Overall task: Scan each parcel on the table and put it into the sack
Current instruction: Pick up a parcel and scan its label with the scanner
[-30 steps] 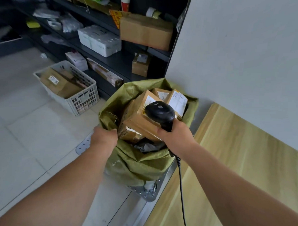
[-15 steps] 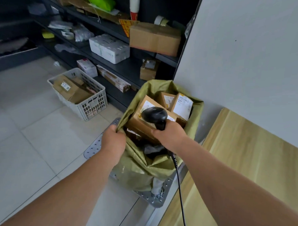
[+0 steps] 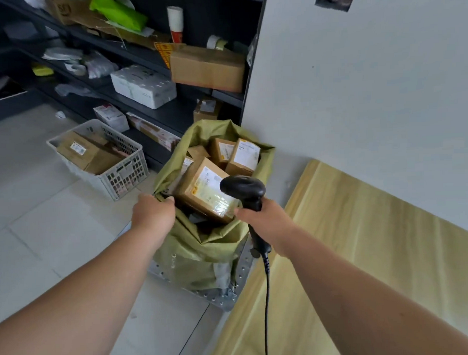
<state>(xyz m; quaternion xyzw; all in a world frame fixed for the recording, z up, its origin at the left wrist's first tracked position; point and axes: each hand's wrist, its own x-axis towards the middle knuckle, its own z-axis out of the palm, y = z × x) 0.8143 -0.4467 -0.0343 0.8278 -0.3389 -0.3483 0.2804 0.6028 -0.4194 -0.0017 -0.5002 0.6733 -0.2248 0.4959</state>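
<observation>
Pulled the rim of the sack wider to the left since half a second back, baring more of the label on the top parcel, which the scanner had been covering. Gripping that near-left rim now with the left hand, fingers curled over the green fabric edge. Clutching the black scanner's handle in the right hand, fingers wrapped round it, head poised at the parcel's right edge. Trailing the cable down past the edge of the wooden table. Lying tilted in the sack's mouth, label up, taped face shining: the top parcel. Standing behind it, deeper in: more labelled boxes. Underneath the sack, a perforated metal plate on the floor, just beside the table. Off left, a white crate of cartons; behind, dark shelving.
</observation>
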